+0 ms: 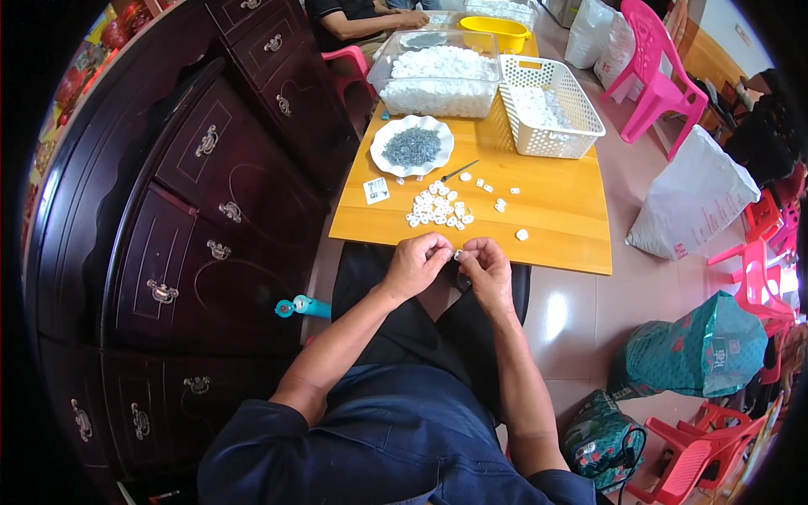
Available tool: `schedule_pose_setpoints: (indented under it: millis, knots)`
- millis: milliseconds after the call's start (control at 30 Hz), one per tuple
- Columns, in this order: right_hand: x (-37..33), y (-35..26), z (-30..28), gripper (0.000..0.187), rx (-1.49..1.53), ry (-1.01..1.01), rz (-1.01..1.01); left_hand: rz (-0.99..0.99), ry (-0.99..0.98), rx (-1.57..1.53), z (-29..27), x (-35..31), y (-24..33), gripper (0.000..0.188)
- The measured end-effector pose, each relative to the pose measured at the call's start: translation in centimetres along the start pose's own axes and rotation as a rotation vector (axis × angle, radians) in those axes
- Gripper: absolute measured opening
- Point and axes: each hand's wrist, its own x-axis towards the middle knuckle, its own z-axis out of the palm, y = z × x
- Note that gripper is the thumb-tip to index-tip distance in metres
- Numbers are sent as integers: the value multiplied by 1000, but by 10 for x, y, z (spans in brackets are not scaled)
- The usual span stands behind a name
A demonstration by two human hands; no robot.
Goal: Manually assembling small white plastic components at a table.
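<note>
Just off the near edge of the table, my two hands meet over my lap. My right hand (490, 271) pinches a small white plastic piece (457, 254) between thumb and fingers. The fingertips of my left hand (417, 263) are pressed together right beside it; whatever they hold is too small to make out. Beyond my hands lies a loose pile of small white plastic pieces (437, 204), with several strays to its right. A thin dark pointed tool (460, 170) lies at the pile's far side. Behind it, a white scalloped plate (443, 145) holds small grey-blue translucent parts (411, 148).
A clear bin (389, 94) of white pieces, a white perforated basket (576, 145) and a yellow tub (505, 28) stand farther back on the wooden table (547, 219). Dark cabinets (252, 185) line the left. A person's arm (362, 25) shows beyond; sacks and a pink chair (661, 84) are right.
</note>
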Motion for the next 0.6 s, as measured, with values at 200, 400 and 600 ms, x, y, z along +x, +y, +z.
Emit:
schedule_pose_setpoints:
  millis: [200,400,600]
  knots:
    - [0,1,1,13,-14,18,-13,38,4,76,0,1,7,6]
    - [-1,1,4,13,-87,68,-59,56,24,144,3,1,7,7]
    - [-2,2,6,10,-250,105,-155,30,31,98,5,-2,0,7]
